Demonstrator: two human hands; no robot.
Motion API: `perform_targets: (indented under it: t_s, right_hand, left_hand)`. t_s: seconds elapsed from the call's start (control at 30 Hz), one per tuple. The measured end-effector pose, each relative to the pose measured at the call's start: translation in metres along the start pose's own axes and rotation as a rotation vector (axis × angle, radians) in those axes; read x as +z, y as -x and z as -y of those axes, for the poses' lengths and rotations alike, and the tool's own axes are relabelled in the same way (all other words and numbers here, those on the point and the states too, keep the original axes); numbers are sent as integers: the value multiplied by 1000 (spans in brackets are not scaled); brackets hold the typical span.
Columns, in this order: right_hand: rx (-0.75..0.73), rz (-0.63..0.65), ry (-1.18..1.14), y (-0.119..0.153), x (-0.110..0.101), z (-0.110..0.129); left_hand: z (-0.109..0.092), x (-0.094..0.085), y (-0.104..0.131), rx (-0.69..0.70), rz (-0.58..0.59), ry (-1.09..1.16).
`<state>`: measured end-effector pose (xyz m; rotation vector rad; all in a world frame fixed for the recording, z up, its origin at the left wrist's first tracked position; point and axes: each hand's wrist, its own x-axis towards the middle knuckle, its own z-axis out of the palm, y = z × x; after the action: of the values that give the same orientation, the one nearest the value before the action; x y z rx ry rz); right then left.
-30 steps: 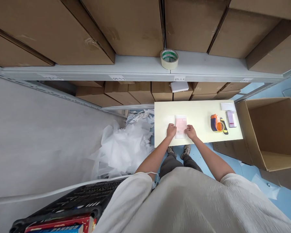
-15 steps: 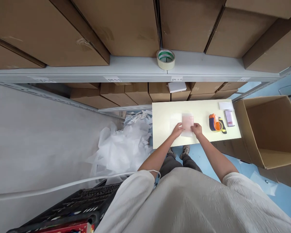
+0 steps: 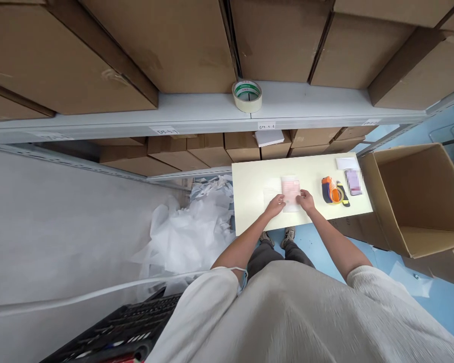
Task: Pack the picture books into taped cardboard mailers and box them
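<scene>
Pink slip (image 3: pixel 290 192): flat on desk (image 3: pixel 249 212), pinned at its near corners under fingers of left hand (image 3: pixel 275 205) and right hand (image 3: pixel 306 200), steadying it. Tape dispenser (image 3: pixel 332 190): right of fingers.

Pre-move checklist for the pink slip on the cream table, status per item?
1. Left hand on pink paper slip: ok, at its left edge.
2. Right hand on slip: ok, at its right edge.
3. Slip flat on cream rectangular table: cannot tell, blurred.
4. Pale white sheet clear of slip: not ok, lies against its left side.
5. Orange tape dispenser apart from hands: ok.
6. Open brown cardboard box beside table: ok.
</scene>
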<state>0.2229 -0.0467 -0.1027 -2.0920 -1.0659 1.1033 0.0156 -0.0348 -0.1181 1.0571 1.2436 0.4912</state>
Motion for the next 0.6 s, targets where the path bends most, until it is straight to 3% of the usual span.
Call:
perform_targets:
  t_s: [0.1, 0.17, 0.3, 0.43, 0.53, 0.6]
  right_hand:
    - [36, 22, -40, 6, -15, 0]
    - [-20, 10, -50, 10, -34, -1]
    - [-140, -184, -1, 14, -97, -14]
    - [-78, -375, 82, 6, -169, -44]
    - [-34, -375, 239, -5, -205, -70]
    - [-19, -326, 367, -13, -215, -85]
  left_hand:
    - [-4, 0, 5, 19, -18, -98]
    - [-9, 0, 8, 42, -35, -149]
    - [-18, 3, 9, 66, -61, -253]
    - [-22, 10, 8, 54, -68, -345]
    - [-22, 16, 8, 46, -85, -410]
    - [-22, 19, 8, 39, -94, -443]
